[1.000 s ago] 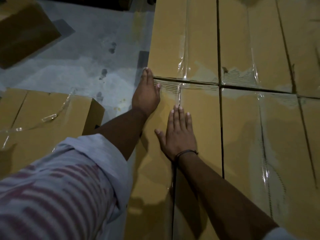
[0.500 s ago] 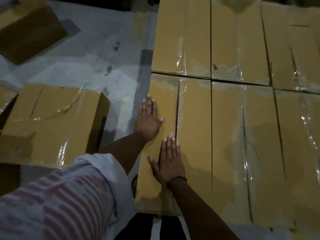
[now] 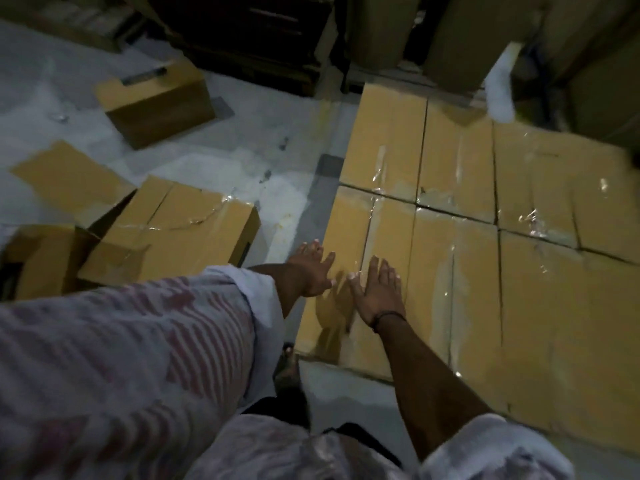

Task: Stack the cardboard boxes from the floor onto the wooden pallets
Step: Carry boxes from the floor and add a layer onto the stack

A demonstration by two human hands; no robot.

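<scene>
Several taped cardboard boxes (image 3: pixel 460 271) lie packed side by side as a flat layer on the right; the pallet beneath them is hidden. My left hand (image 3: pixel 313 271) hovers at the left edge of the nearest box (image 3: pixel 349 230), fingers spread, holding nothing. My right hand (image 3: pixel 377 289) is open, palm down, just over that same box's top, a dark band on its wrist. On the floor to the left sit a taped box (image 3: pixel 180 233), an opened box (image 3: pixel 45 258) and a farther box (image 3: pixel 156 102).
The grey concrete floor (image 3: pixel 242 161) runs between the loose boxes and the stack. A flat cardboard sheet (image 3: pixel 69 174) lies on the left. Dark pallets or racking (image 3: pixel 256 39) and tall boxes (image 3: pixel 485 32) stand at the back. My foot (image 3: pixel 287 368) is by the stack's near corner.
Both hands have drawn back toward me along the nearest box and lifted slightly. The view has pulled back and up, showing more floor, loose boxes and the back wall.
</scene>
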